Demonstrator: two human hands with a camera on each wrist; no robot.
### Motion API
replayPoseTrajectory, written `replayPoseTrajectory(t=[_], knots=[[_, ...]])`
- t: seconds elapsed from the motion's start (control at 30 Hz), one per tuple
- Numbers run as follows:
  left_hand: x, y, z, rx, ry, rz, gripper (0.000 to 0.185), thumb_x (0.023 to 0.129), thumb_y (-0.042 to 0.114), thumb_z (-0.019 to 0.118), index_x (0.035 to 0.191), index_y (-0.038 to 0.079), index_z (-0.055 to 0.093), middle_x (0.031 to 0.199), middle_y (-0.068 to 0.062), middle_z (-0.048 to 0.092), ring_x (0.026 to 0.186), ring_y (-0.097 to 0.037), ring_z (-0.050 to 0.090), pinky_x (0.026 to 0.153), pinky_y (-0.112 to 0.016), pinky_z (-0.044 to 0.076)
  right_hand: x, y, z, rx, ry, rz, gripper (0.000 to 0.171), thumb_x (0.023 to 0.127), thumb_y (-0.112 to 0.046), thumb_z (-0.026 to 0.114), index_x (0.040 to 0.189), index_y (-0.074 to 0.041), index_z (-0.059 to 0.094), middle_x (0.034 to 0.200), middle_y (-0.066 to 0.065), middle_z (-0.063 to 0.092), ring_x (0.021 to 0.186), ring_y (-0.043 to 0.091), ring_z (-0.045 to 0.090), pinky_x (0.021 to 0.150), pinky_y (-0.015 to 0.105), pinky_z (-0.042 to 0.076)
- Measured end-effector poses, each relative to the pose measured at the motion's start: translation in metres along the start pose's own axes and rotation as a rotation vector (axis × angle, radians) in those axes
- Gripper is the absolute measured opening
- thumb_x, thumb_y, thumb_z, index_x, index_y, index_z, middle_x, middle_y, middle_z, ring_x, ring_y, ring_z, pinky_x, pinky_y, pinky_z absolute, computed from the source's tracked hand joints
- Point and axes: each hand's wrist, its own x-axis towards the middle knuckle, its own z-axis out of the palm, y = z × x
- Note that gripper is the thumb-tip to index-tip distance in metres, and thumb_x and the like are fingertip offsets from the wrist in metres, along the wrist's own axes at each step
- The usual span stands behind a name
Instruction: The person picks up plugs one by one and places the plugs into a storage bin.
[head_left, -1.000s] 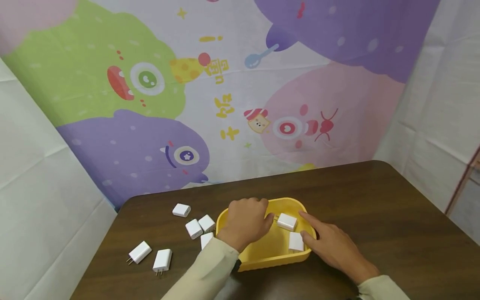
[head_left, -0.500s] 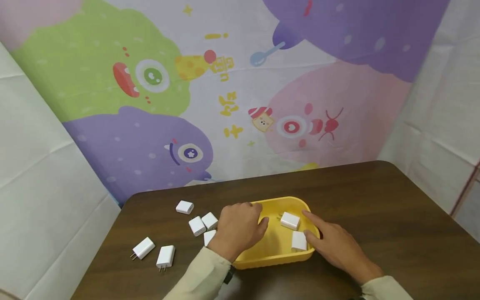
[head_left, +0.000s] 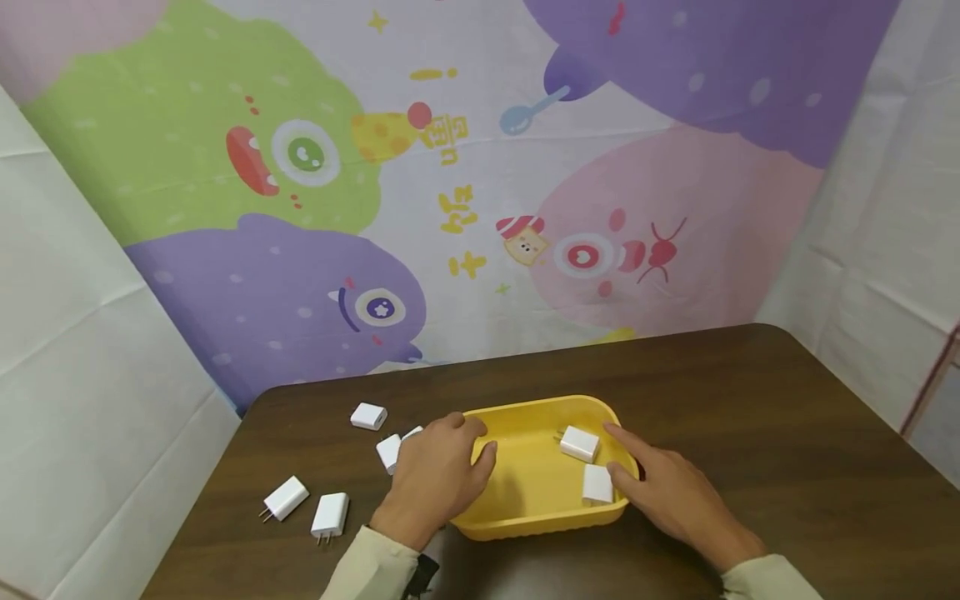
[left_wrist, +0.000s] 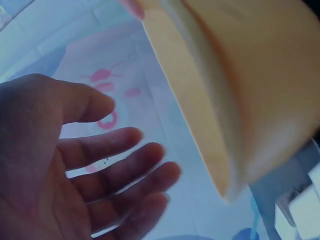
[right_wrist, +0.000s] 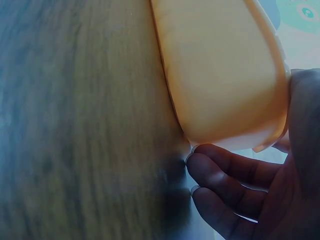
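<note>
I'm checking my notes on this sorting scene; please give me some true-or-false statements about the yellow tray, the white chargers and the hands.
1. Two white plug-in chargers lie inside the yellow plastic tray. True.
2. The left hand grips a charger. False: the left wrist view shows its palm bare, fingers relaxed.
3. The right hand rests against the tray's right end. True.
4. The brown wooden table bears no chargers outside the tray. False: several lie left of it.

- left hand [head_left: 438,475] hangs palm down, fingers [left_wrist: 125,175] loose and spread, gripping nothing
- right hand [head_left: 667,492] lies flat, index finger stretched forward
</note>
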Motion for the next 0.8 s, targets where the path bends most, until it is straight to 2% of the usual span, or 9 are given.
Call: replayPoseTrajectory(t=[0.17,0.37,0.63,0.8], knots=[[-0.009,-0.013,-0.004,-0.034,0.074,-0.023,0.016,0.087,0.029,0.072,0.094,0.016,0.075,0.083,0.003,0.066,0.058,-0.016,0.061,0.047,-0.032,0.046,0.000,0.000,-0.001,0.000,0.005,-0.004,0.056,0.100,-0.046,0.056,0.152,-0.028,0.044,0.138,0.008,0.060,0.096,0.018,0.058,0.079,0.045,0.047],[-0.024,-0.029,-0.005,-0.053,0.111,-0.095,0.010,0.084,0.022,0.073,0.090,0.014,0.074,0.077,0.004,0.062,0.058,-0.013,0.059,0.048,-0.032,0.045,-0.002,-0.001,0.000,0.007,-0.005,0.004,0.057,0.100,-0.047,0.055,0.152,-0.029,0.044,0.139,0.007,0.059,0.097,0.018,0.058,0.080,0.047,0.047],[-0.041,-0.040,-0.001,-0.041,0.118,-0.194,0.005,0.085,0.020,0.071,0.084,0.015,0.072,0.078,0.003,0.065,0.061,-0.014,0.061,0.049,-0.035,0.046,-0.003,-0.001,0.000,0.023,0.001,-0.005,0.056,0.100,-0.045,0.056,0.152,-0.028,0.044,0.140,0.008,0.058,0.098,0.018,0.058,0.082,0.047,0.047],[-0.049,-0.045,0.001,0.010,0.084,-0.265,0.008,0.084,0.020,0.068,0.079,0.015,0.070,0.069,0.005,0.059,0.057,-0.017,0.058,0.046,-0.039,0.044,-0.002,0.000,0.000,0.023,0.013,-0.010,0.056,0.100,-0.043,0.056,0.152,-0.027,0.045,0.140,0.009,0.058,0.105,0.020,0.060,0.085,0.050,0.048]])
